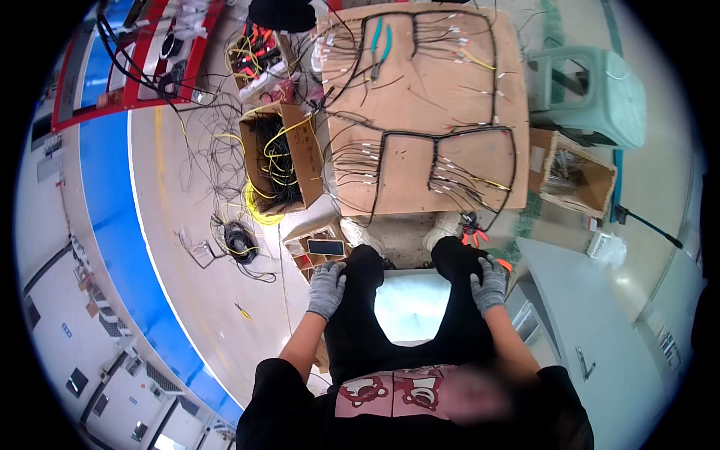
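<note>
My left hand [327, 289], in a grey knitted glove, lies on my left thigh with the fingers extended and nothing in it. My right hand [489, 286], gloved alike, rests along the outer side of my right thigh, fingers stretched out. An orange-red piece [505, 264] shows just beyond its fingertips; whether they touch cannot be made out. Ahead of my knees is a brown board [409, 97] carrying black wire harnesses [409, 134] with many branching, tagged ends. Pliers with teal handles [382, 49] lie on its far part. Red-handled pliers [472, 231] are at its near right edge.
Left of the board stand a cardboard box of black and yellow wires [309, 161] and a box of tools [259, 56]. A phone [326, 247] lies on a small divided box. At right are a pale green stool [622, 97], a carton [581, 199] and a grey cabinet [592, 300].
</note>
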Available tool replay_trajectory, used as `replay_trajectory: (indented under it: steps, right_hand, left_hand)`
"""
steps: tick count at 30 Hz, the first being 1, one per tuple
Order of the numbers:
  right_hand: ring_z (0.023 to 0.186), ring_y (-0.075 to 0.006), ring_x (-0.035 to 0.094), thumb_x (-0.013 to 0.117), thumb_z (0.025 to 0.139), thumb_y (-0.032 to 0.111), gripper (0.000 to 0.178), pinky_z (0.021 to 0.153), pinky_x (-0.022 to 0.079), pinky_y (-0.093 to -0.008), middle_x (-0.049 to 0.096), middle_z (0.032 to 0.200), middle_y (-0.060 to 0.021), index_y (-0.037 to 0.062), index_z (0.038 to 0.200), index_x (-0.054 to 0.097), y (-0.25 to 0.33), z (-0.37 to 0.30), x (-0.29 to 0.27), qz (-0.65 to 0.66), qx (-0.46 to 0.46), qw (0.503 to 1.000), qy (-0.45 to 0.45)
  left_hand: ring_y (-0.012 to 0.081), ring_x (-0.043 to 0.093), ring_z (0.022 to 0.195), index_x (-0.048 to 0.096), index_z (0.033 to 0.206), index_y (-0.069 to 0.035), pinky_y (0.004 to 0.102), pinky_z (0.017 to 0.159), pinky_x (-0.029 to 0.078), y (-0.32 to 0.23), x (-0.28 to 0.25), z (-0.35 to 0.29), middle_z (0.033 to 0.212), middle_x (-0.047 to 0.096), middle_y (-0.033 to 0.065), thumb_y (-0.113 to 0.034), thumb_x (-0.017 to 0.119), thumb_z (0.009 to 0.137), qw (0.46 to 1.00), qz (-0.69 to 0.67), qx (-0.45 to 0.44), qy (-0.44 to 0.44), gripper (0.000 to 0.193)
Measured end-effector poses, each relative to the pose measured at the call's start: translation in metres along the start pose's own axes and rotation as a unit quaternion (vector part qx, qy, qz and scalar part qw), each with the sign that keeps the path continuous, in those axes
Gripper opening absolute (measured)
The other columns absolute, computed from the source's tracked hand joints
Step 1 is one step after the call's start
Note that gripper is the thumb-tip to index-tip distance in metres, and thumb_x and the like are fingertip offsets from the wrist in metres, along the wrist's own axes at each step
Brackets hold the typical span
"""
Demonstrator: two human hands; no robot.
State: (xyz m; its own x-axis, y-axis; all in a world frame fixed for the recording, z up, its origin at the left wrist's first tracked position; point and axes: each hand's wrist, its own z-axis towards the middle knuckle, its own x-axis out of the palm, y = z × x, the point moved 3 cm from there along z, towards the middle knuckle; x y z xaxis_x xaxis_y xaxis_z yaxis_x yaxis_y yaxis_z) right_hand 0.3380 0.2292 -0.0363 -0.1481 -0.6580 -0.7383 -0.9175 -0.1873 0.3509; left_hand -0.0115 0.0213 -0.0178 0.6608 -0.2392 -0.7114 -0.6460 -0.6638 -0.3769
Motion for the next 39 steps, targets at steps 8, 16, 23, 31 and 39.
replay_trajectory:
  steps: [8,16,23,31,39]
  right_hand:
    - [0.121,-0.0396,0.032,0.055,0.077,0.029,0.043,0.101,0.025,-0.0484,0.043,0.127,-0.0144,0.0074,0.114,0.051,0.008,0.053,0.016,-0.075,-0.043,0.992,-0.091]
    - [0.122,-0.0366,0.033,0.050,0.082,0.026,0.034,0.102,0.022,-0.0482,0.045,0.126,-0.0145,0.0079,0.111,0.053,0.017,0.062,0.057,-0.093,-0.088,0.972,-0.199]
    - [0.121,-0.0369,0.036,0.050,0.084,0.026,0.030,0.101,0.025,-0.0469,0.048,0.124,-0.0139,0.0097,0.108,0.055,0.014,0.051,0.093,-0.091,-0.180,0.925,-0.321]
    - [0.120,-0.0319,0.037,0.058,0.070,0.021,0.029,0.101,0.022,-0.0479,0.051,0.118,-0.0063,0.0136,0.098,0.060,0.014,0.030,0.088,-0.084,-0.205,0.895,-0.387]
    - [0.119,-0.0302,0.035,0.057,0.070,0.023,0.032,0.102,0.018,-0.0511,0.051,0.117,-0.0040,0.0165,0.102,0.059,-0.028,-0.017,0.097,-0.113,-0.166,0.896,-0.396]
  left_hand:
    - [0.0279,0.051,0.094,0.060,0.094,-0.010,0.0391,0.084,0.039,0.044,0.036,0.085,0.096,0.058,0.0086,-0.013,0.055,0.077,0.997,-0.007,0.068,-0.039,0.018]
    - [0.0277,0.054,0.085,0.061,0.086,-0.009,0.0398,0.077,0.041,0.074,0.030,0.083,0.088,0.059,0.0078,-0.006,0.058,0.071,0.983,0.021,0.071,-0.169,0.015]
    - [0.0258,0.053,0.087,0.060,0.089,-0.011,0.0381,0.076,0.041,0.078,0.049,0.056,0.089,0.057,0.0065,-0.013,0.059,0.073,0.952,0.104,0.070,-0.281,0.016]
    - [0.0334,0.052,0.103,0.050,0.115,-0.003,0.0369,0.088,0.042,0.163,0.070,0.189,0.111,0.054,0.0203,-0.028,0.058,0.084,0.936,-0.229,0.035,-0.266,0.041]
    - [0.0242,0.059,0.086,0.053,0.103,0.005,0.0323,0.079,0.045,0.166,0.116,0.290,0.097,0.061,0.0165,-0.020,0.058,0.081,0.851,-0.353,0.016,-0.387,0.034]
